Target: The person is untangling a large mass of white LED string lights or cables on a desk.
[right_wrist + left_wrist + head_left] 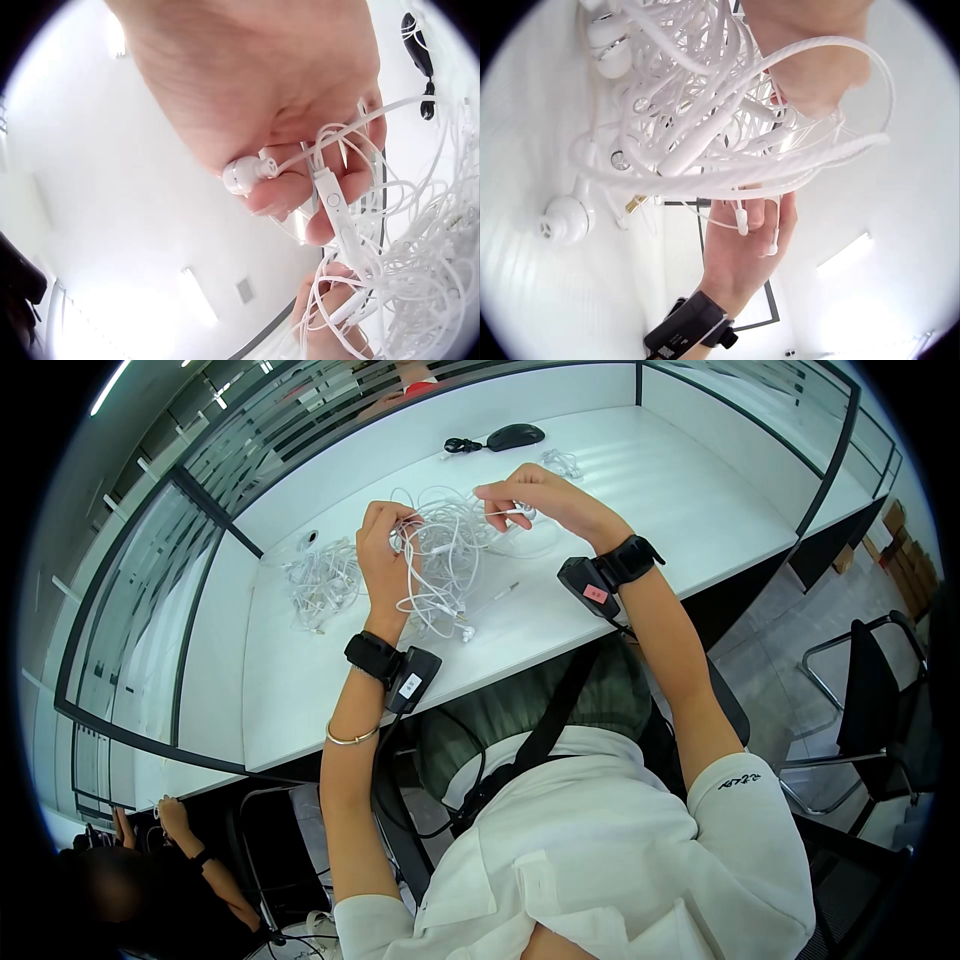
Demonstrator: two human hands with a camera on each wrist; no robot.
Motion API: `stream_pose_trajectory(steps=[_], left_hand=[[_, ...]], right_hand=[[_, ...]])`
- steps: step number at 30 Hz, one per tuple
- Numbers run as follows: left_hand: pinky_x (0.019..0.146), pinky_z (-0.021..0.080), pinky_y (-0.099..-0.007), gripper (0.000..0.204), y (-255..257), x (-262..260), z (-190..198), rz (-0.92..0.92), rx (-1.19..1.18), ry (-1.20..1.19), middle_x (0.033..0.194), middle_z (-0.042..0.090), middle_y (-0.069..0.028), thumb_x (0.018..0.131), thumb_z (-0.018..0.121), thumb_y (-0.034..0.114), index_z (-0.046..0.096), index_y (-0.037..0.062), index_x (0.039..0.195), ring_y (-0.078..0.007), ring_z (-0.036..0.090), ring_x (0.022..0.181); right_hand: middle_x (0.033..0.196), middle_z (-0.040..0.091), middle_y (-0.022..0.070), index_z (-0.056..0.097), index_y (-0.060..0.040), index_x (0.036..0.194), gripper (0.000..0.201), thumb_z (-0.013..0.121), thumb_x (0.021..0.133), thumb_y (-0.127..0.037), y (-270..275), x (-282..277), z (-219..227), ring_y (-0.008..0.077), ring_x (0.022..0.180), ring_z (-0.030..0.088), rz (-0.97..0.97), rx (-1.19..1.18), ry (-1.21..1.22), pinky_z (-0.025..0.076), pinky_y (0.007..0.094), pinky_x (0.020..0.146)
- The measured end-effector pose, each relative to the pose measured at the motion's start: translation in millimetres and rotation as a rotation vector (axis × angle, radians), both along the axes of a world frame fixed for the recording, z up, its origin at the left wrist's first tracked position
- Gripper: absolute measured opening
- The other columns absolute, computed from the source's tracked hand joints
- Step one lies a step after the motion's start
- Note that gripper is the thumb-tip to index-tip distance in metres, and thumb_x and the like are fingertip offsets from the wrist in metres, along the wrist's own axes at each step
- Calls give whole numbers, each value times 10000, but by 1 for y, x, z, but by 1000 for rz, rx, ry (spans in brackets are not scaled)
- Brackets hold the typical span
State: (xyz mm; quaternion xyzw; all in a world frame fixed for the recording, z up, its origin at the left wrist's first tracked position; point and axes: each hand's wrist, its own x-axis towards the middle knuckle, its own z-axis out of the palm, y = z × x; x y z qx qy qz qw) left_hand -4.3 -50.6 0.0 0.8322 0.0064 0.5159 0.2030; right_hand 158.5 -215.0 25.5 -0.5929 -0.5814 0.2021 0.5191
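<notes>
A tangle of white earphone cables (450, 550) is held up above the white desk. The left hand (385, 560) grips its left side with curled fingers; in the left wrist view this hand (810, 60) covers the top of the tangle. At the upper right of the tangle, the right hand (550, 500) pinches some strands. The right wrist view shows a white earbud (244, 176) against the right hand (277, 90) and a small inline remote (341, 217) hanging by its fingers. A loose earbud (568, 219) and a gold plug (635, 204) dangle from the tangle.
Another pile of white cables (325, 580) lies on the desk at the left. A black mouse (515, 437) and a small white cable bundle (560, 463) are at the back. Low partitions (720, 420) edge the desk. Another person's arm (215, 870) shows lower left.
</notes>
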Motion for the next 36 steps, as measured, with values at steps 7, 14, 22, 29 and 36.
stream_pose_trajectory(steps=[7, 14, 22, 29, 36], left_hand=[[740, 455, -285, 58, -2, -1, 1, -15, -48, -12, 853, 566, -90, 800, 567, -25, 570, -4, 854, -206, 582, 780], [746, 446, -284, 99, -1, -1, 0, -8, -28, -19, 859, 559, -89, 779, 572, -44, 568, -5, 870, -203, 569, 785], [755, 438, -293, 216, -7, -2, 4, 33, -8, -24, 975, 558, -83, 767, 582, -56, 585, 34, 964, -193, 568, 837], [818, 441, -330, 332, -1, 1, -2, 70, 20, 16, 1098, 564, -92, 796, 621, -11, 553, 56, 1114, -230, 582, 962], [806, 446, -362, 262, 8, 7, -10, 64, -72, 81, 997, 606, -101, 816, 659, 84, 573, 46, 1061, -264, 574, 907]], right_hand=[[655, 613, -11, 681, -73, 740, 380, 559, 920, -385, 11, 7, -9, 64, 631, 532, -123, 136, 59, 416, 228, 612], [471, 482, -30, 666, -77, 754, 351, 552, 921, -363, 3, 7, -1, 50, 487, 470, -151, 12, 122, 404, 219, 593], [629, 603, 49, 659, 4, 831, 318, 547, 920, -280, 9, 15, -9, 106, 570, 566, -185, 234, 143, 465, 236, 568], [878, 695, 112, 614, -5, 934, 268, 466, 958, -227, 6, 23, -9, 160, 710, 649, -420, 661, 397, 468, 259, 715], [1288, 550, 76, 542, -43, 1210, 310, 490, 941, -187, 9, 20, -9, 169, 1081, 548, -562, 804, 333, 391, 284, 932]])
